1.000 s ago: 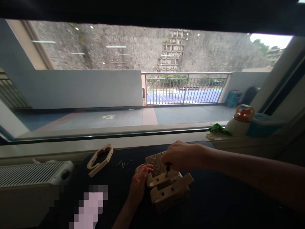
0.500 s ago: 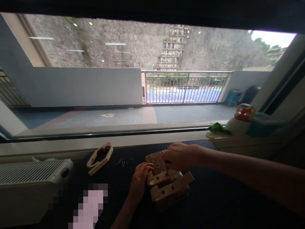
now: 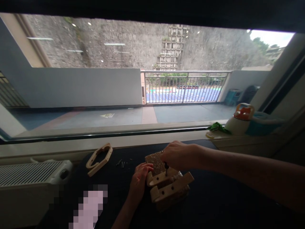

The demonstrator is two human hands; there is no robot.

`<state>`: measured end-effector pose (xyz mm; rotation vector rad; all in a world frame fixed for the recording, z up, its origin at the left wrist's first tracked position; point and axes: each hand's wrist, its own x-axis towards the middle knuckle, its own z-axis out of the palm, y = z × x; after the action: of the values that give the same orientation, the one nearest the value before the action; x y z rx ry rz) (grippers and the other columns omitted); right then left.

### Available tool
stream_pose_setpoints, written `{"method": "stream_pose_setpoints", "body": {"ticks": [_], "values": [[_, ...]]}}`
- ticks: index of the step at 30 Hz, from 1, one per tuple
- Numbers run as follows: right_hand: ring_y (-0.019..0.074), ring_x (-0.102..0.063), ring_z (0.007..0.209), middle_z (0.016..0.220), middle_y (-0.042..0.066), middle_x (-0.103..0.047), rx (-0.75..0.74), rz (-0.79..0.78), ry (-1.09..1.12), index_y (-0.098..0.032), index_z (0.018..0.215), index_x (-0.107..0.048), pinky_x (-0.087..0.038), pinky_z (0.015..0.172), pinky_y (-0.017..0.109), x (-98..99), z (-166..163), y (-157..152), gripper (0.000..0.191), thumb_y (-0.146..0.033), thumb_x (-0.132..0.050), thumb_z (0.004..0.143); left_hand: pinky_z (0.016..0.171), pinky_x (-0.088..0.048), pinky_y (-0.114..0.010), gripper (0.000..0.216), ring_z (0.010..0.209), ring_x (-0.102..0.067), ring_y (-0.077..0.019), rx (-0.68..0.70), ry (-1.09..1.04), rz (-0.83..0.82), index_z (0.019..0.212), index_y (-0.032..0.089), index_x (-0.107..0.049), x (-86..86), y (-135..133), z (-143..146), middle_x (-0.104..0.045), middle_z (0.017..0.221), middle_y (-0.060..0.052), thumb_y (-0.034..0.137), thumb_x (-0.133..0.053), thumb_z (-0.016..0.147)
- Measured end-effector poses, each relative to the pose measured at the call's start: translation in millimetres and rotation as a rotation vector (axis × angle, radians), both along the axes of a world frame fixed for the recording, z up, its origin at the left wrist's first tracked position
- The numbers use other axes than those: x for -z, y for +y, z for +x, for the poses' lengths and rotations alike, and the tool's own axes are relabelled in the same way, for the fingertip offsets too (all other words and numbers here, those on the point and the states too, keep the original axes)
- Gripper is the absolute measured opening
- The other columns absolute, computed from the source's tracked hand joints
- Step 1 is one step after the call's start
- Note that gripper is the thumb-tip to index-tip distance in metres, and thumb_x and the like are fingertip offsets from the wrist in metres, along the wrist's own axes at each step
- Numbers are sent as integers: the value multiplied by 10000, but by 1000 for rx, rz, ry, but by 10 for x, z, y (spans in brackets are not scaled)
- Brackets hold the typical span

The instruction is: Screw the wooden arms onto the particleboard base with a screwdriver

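Barely anything has shifted since half a second ago; the right hand (image 3: pixel 174 156) has turned slightly, so that more of the screwdriver's (image 3: pixel 166 168) dark handle shows beneath it, while the left hand (image 3: pixel 140 175) and both wooden bars keep their places.

What counts most is how the screwdriver stands to the far wooden bar (image 3: pixel 158 178): nearly upright, its long axis running down from the fist, its tip at the bar's upper face, beyond the hole that shows; whether the tip sits in a screw is too small to tell. From the right hand the bar lies directly below; from the left hand it lies just to the right, its rounded end beside the fingers. Right is nearer the working point, left nearer the bar's end.

Both bars lie near the middle of the dark table (image 3: pixel 135 154); the far one and the near wooden bar (image 3: pixel 172 188) run roughly side by side, rounded ends pointing left, long axes slanting toward the table's far right corner; a brown textured block (image 3: pixel 153 160) lies beyond them.

Right fingers are curled tightly round the handle; the left fingers lie close together against the block and bar, though whether they pinch, I cannot tell.
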<state>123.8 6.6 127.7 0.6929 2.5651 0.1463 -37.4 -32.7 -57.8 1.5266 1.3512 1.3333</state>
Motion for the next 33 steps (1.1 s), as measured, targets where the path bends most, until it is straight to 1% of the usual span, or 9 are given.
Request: {"method": "stream_pose_setpoints", "body": {"ticks": [6, 11, 14, 16, 18, 20, 23, 26, 33], "values": [[201, -625, 710, 795, 97, -676, 60, 5, 31, -125, 877, -658, -352, 514, 254, 17, 33, 5, 185, -175, -503, 790, 1009, -335, -421, 419, 1113, -481, -244, -5, 2, 18, 763, 198, -674, 17, 5, 6, -659, 1032, -75, 470, -371, 862], [211, -627, 758, 826, 114, -682, 113, 24, 59, -127, 884, -657, -378, 575, 274, -21, 75, -45, 233, -220, -451, 825, 1004, -341, -427, 428, 1104, -494, -249, -7, 4, 13, 752, 200, -678, 5, 9, 14, -663, 1026, -74, 481, -373, 856], [207, -623, 743, 834, 99, -683, 134, 21, 89, -143, 940, -647, -368, 570, 276, -69, 95, -64, 242, -253, -473, 812, 1003, -345, -432, 433, 1107, -498, -252, -8, 4, 13, 750, 197, -682, -6, 6, 14, -666, 1024, -76, 487, -377, 852], [199, -617, 722, 831, 70, -682, 110, 14, 111, -173, 972, -641, -352, 553, 272, -108, 99, -72, 241, -238, -501, 787, 998, -352, -429, 440, 1104, -501, -251, -8, 4, 15, 754, 193, -683, -9, 4, 13, -666, 1030, -80, 489, -372, 854], [187, -610, 715, 815, 48, -679, 56, -3, 104, -190, 935, -653, -336, 541, 267, -140, 92, -77, 219, -186, -508, 771, 997, -355, -423, 440, 1101, -503, -248, -7, 5, 18, 755, 193, -681, -6, 4, 12, -665, 1033, -81, 487, -370, 856], [180, -605, 730, 811, 50, -676, 15, -26, 68, -177, 885, -666, -329, 538, 264, -152, 75, -80, 204, -145, -500, 771, 1003, -349, -418, 431, 1108, -497, -244, -4, 6, 17, 761, 195, -679, 1, 8, 11, -664, 1036, -77, 481, -371, 858], [179, -600, 756, 839, 68, -675, 1, -46, 38, -144, 892, -668, -338, 552, 265, -129, 49, -68, 208, -131, -486, 791, 1010, -340, -418, 423, 1119, -487, -243, 3, 6, 9, 767, 199, -679, 14, 17, 7, -662, 1040, -72, 475, -372, 858], [175, -598, 735, 827, 78, -673, -1, -42, 59, -131, 891, -665, -336, 556, 268, -85, 47, -36, 212, -139, -471, 806, 1009, -340, -417, 423, 1113, -490, -243, 0, 1, 10, 760, 201, -680, 19, 21, 4, -665, 1031, -72, 478, -374, 854], [162, -593, 693, 793, 84, -668, 55, -50, 123, -112, 883, -654, -316, 541, 266, 7, 74, 6, 227, -201, -453, 827, 1014, -327, -432, 405, 1115, -485, -247, 5, 3, 13, 769, 198, -675, 12, 10, 5, -661, 1035, -74, 452, -373, 863]]}}
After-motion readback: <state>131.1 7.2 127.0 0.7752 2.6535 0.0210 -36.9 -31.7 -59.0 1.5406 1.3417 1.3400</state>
